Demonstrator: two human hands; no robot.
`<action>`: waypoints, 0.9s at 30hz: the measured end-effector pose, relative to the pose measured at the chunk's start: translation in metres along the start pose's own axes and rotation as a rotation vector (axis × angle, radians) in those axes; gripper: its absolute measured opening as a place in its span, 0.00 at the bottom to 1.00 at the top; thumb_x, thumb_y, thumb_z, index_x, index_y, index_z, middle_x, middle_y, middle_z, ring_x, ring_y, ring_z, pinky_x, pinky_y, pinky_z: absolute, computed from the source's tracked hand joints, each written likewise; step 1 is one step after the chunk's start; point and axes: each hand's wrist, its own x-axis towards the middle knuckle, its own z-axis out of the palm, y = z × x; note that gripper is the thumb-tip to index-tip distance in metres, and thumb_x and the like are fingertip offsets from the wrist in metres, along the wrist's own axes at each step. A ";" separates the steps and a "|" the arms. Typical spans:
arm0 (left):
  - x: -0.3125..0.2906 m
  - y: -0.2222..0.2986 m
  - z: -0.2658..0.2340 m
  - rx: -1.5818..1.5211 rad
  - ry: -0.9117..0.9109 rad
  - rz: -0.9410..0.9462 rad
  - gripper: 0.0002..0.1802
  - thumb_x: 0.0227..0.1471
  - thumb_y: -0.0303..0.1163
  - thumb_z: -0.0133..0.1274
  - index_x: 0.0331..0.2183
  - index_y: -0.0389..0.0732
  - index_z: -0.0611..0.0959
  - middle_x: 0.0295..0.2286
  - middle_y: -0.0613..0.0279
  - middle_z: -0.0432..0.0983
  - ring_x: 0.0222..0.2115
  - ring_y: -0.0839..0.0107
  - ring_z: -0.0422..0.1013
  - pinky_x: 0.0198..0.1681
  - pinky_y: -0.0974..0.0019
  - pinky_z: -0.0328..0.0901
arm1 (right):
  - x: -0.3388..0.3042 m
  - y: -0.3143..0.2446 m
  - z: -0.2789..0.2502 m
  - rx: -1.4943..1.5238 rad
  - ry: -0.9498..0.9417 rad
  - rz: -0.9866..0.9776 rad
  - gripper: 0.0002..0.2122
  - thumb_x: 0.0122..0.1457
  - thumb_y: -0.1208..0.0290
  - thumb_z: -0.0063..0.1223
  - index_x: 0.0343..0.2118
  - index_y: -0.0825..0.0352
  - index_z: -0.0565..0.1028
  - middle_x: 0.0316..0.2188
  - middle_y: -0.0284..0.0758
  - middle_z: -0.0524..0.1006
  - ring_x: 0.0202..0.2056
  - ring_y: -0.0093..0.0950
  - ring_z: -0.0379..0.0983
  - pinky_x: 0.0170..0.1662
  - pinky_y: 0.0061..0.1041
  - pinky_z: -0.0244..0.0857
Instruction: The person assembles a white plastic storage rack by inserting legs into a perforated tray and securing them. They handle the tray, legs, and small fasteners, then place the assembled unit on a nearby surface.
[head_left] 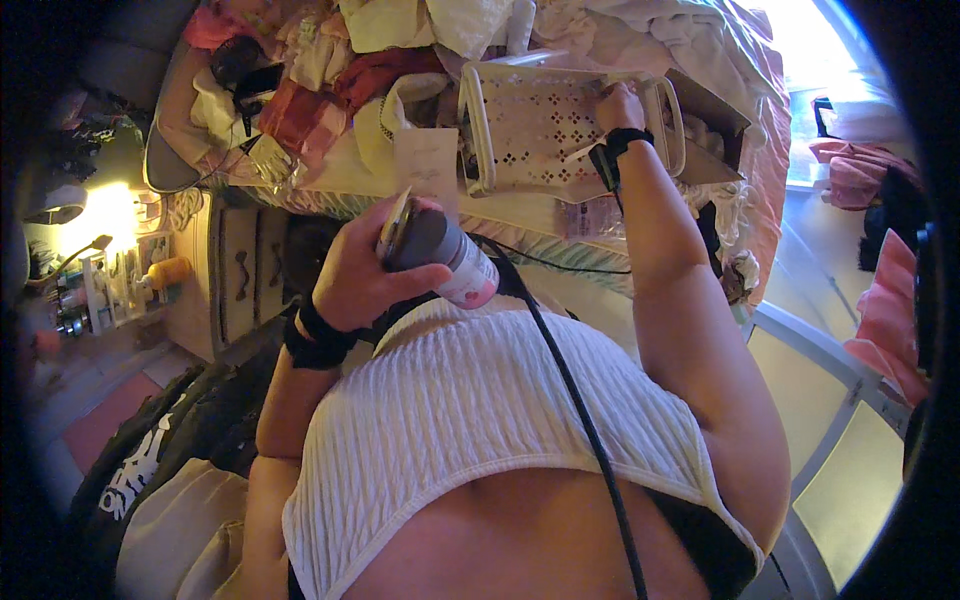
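My left hand (348, 268) is wrapped round a small jar (468, 274) with a dark grey lid and a white and pink label. The jar is tilted in front of my chest, its lid end toward my palm. A thin flat thing (397, 226) also shows between the fingers, its kind unclear. My right arm stretches forward to a white plastic basket (515, 112) with cut-out patterns on the bed. The right hand (622, 108) is closed over the basket's right part; what its fingers hold, if anything, is hidden.
Clothes and cloths (310, 110) lie heaped on the bed's left side. An open cardboard box (715, 140) stands right of the basket, and a paper card (427, 160) left of it. A black cable (570, 375) runs down my front. Drawers (240, 270) stand left.
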 end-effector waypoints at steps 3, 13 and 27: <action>-0.001 0.003 -0.001 0.008 -0.008 -0.053 0.25 0.37 0.33 0.64 0.39 0.38 0.73 0.31 0.65 0.72 0.33 0.78 0.66 0.40 0.71 0.62 | 0.000 0.007 0.010 0.071 0.073 0.105 0.23 0.48 0.58 0.55 0.44 0.69 0.69 0.43 0.48 0.71 0.47 0.44 0.66 0.49 0.36 0.62; -0.002 0.006 0.002 0.022 -0.016 -0.036 0.26 0.37 0.34 0.63 0.39 0.37 0.73 0.31 0.66 0.71 0.33 0.79 0.65 0.40 0.72 0.61 | 0.030 0.052 0.044 0.026 0.184 -0.121 0.23 0.43 0.62 0.58 0.43 0.66 0.69 0.40 0.48 0.70 0.44 0.46 0.65 0.48 0.34 0.61; -0.007 0.008 -0.001 0.003 -0.025 -0.062 0.25 0.38 0.36 0.63 0.39 0.36 0.73 0.31 0.66 0.71 0.33 0.78 0.66 0.40 0.72 0.61 | 0.002 0.041 -0.005 0.504 -0.013 -0.150 0.17 0.40 0.79 0.58 0.37 0.65 0.73 0.31 0.36 0.74 0.37 0.26 0.71 0.41 0.23 0.67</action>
